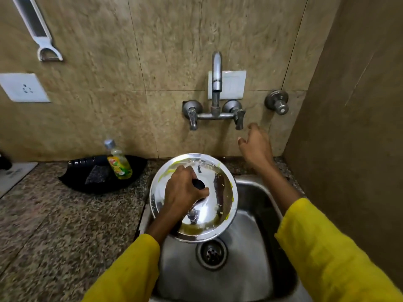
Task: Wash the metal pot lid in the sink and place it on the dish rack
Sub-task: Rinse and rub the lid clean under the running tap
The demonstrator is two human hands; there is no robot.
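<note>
A round shiny metal pot lid point(220, 205) with yellow food smears hangs over the left part of the steel sink point(250, 232). My left hand point(183, 190) grips its black knob from above. My right hand point(256, 147) is raised near the wall, fingers apart and holding nothing, just right of and below the right tap handle point(239, 118). No water runs from the wall-mounted tap spout point(217, 70). No dish rack is in view.
A black tray point(72, 177) on the granite counter holds a dish soap bottle point(118, 162) and a dark scrub pad point(96, 174). A separate valve knob point(278, 103) sits on the wall at right. A side wall closes off the right.
</note>
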